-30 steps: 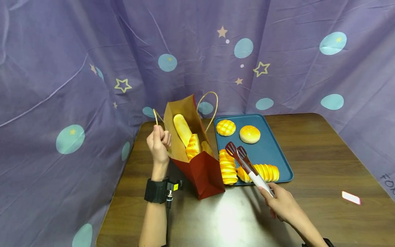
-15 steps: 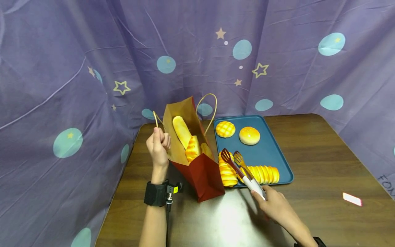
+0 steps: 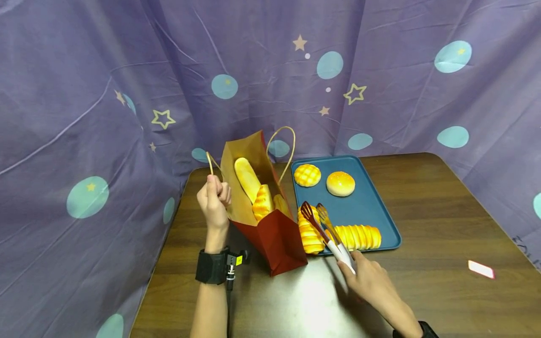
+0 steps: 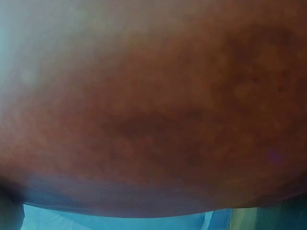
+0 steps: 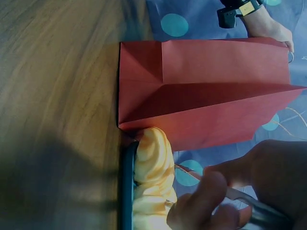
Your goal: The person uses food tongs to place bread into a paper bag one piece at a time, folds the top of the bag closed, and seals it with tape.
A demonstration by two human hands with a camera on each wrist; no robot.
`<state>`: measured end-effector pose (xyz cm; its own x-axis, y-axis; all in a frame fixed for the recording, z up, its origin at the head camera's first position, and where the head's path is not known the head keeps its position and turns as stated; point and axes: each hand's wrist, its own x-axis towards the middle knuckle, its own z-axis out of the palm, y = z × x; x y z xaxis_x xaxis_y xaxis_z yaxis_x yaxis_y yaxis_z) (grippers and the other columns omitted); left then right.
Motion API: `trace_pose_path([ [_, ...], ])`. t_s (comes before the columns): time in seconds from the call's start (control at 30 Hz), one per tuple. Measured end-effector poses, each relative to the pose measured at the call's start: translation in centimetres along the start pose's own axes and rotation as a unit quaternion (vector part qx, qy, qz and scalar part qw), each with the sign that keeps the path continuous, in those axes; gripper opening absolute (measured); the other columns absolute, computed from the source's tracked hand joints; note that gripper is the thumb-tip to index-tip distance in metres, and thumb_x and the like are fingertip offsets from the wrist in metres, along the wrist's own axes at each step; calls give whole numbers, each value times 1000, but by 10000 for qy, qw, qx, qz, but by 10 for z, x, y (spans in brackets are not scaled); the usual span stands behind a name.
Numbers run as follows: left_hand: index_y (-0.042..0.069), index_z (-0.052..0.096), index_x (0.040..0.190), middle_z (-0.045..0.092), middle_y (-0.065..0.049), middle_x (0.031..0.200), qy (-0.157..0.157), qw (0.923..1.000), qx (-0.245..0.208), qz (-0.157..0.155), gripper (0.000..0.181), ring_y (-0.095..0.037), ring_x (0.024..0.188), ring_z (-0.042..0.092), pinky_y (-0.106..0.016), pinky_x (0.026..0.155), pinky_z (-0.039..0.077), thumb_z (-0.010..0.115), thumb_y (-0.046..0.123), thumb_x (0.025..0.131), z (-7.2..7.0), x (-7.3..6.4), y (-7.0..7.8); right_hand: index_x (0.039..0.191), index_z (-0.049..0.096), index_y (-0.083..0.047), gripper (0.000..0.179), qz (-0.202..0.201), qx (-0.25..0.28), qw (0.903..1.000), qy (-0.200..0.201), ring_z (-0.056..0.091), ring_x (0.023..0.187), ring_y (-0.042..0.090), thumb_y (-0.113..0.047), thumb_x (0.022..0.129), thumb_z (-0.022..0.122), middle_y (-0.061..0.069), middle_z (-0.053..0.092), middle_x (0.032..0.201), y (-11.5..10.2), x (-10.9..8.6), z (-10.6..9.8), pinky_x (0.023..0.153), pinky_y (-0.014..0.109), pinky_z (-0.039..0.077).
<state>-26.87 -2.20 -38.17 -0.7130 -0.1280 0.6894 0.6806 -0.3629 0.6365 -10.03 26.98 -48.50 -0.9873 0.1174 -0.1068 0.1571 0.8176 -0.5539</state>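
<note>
My left hand (image 3: 214, 202) pinches one twisted handle of a red paper bag (image 3: 282, 244), which stands upright with its mouth spread. Inside lie a long pale bread roll (image 3: 247, 178), a ridged golden bread (image 3: 263, 203) and another partly hidden piece. My right hand (image 3: 372, 281) grips tongs (image 3: 334, 244) with brown slotted tips and white handles. The tips are apart, over a ridged bread roll (image 3: 310, 237) at the tray's near left corner. A second ridged roll (image 3: 359, 237) lies beside it, partly behind the tongs. The right wrist view shows the ridged bread (image 5: 153, 163) beside the bag.
The blue tray (image 3: 367, 202) also bears a crosshatched bun (image 3: 307, 175) and a round glossy bun (image 3: 340, 183). A small white rectangle (image 3: 481, 269) lies on the wooden table (image 3: 444, 211) at right. A purple curtain (image 3: 270, 70) hangs behind. The left wrist view is mostly covered by red-brown paper.
The right hand and tongs have moved left, so the tips shift from between the ridged rolls to over the left one; they have spread apart. The left hand stays on the handle.
</note>
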Motion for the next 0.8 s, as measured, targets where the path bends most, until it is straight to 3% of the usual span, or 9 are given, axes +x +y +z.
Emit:
trace_pose_path([
  [0.23,6,19,64,17,2,49,5,10000,85,33,53,-8,40,14,-24,38,10,37,25,110,0,2,1,116,61,-2,36,-172,-10,9996,225,58,64,25,-32,96,68,10,64,77,7,3,-1,51,41,43],
  [0.57,6,19,63,18,4,49,21,9999,114,-34,53,-8,41,14,-24,37,10,37,23,110,-1,0,2,108,59,-6,28,-81,656,9978,-61,47,59,18,-32,99,64,2,49,69,16,5,-3,52,33,37],
  [0.8,6,19,63,18,3,50,33,10000,63,-10,55,-8,41,14,-23,37,10,39,26,110,-2,-2,0,110,62,-4,27,-94,969,9950,213,51,54,15,-30,100,64,1,52,68,18,2,-9,50,31,42],
])
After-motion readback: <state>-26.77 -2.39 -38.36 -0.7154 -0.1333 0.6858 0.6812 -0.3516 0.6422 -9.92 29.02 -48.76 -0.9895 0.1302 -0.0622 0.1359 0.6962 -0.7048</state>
